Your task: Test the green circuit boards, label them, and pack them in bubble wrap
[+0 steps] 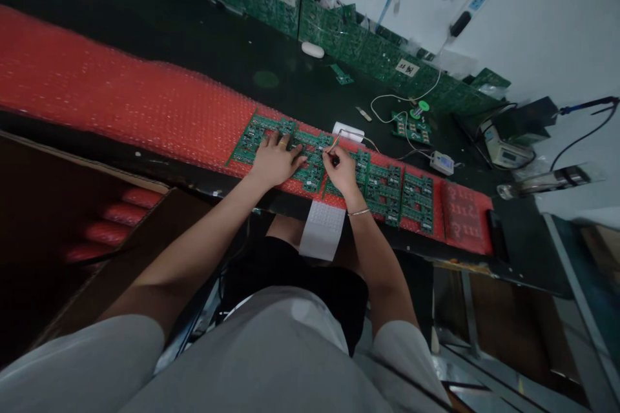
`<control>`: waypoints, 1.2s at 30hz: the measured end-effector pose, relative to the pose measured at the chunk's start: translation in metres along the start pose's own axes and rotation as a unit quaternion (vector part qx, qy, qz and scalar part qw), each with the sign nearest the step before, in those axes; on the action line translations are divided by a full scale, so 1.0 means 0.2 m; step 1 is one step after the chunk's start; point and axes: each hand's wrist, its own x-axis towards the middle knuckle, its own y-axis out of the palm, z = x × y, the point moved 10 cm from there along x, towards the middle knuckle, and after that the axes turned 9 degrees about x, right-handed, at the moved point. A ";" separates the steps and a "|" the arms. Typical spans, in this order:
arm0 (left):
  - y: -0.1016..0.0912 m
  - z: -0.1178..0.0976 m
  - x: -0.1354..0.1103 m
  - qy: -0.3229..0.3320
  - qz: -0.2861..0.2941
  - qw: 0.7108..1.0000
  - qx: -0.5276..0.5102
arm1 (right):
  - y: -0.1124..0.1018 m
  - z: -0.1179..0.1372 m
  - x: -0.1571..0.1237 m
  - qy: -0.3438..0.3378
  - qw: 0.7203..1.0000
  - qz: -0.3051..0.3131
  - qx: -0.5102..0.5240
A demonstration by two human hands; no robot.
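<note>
A row of green circuit boards [385,186] lies on red bubble wrap [159,90] along the bench's near edge. My left hand [276,160] rests on the boards at the row's left end, with its fingers spread and nothing held. To its right, my right hand [340,169] is closed in a pinch on thin coloured wires [335,142], just above the boards. The wire tips are hidden by the fingers. Behind that hand lies a white roll [349,131]. From near the wires, a cable runs right to a small white box [442,162].
A strip of white paper [322,230] hangs over the bench edge. Behind stand bins made of green boards [274,5], a white oval case [312,50], a solder spool [419,110] and another board [411,128]. A carton [116,251] holding red rolls stands at left.
</note>
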 end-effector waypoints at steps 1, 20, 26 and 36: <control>0.00 -0.01 0.01 0.003 0.005 1.000 0.007 | 0.00 0.00 0.00 0.002 1.000 -0.001 0.000; 0.04 0.25 -0.21 -0.006 -0.019 0.998 -0.064 | 0.31 -0.10 0.37 0.098 0.964 0.046 0.243; -0.08 0.11 -0.31 0.030 -0.057 0.994 -0.093 | 0.51 -0.07 0.54 0.049 0.991 0.095 0.086; -0.14 -0.23 -0.60 0.161 -0.113 0.972 -0.128 | 0.67 0.01 0.61 -0.041 0.984 0.153 -0.085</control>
